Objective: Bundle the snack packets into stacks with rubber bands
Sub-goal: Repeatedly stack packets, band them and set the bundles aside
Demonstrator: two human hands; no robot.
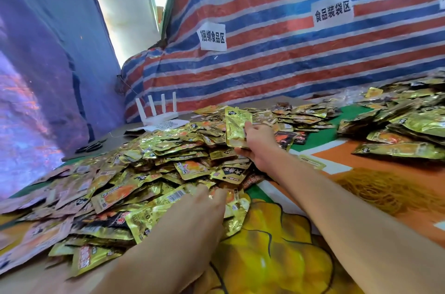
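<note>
A big heap of gold foil snack packets (149, 173) covers the left and middle of the table. My right hand (258, 146) holds a small upright stack of gold packets (237, 128) above the heap's far side, thumb on its front. My left hand (204, 211) reaches into the near edge of the heap, fingers on a packet with a barcode (177, 196); whether they grip it is hidden. A tangle of tan rubber bands (385, 191) lies on the cloth to the right of my right forearm.
More gold packets (404, 130) are piled at the far right and along the back (301, 113). A white router with several antennas (159, 113) stands at the back left, black scissors (91, 146) near it. A striped tarp (289, 52) walls the back.
</note>
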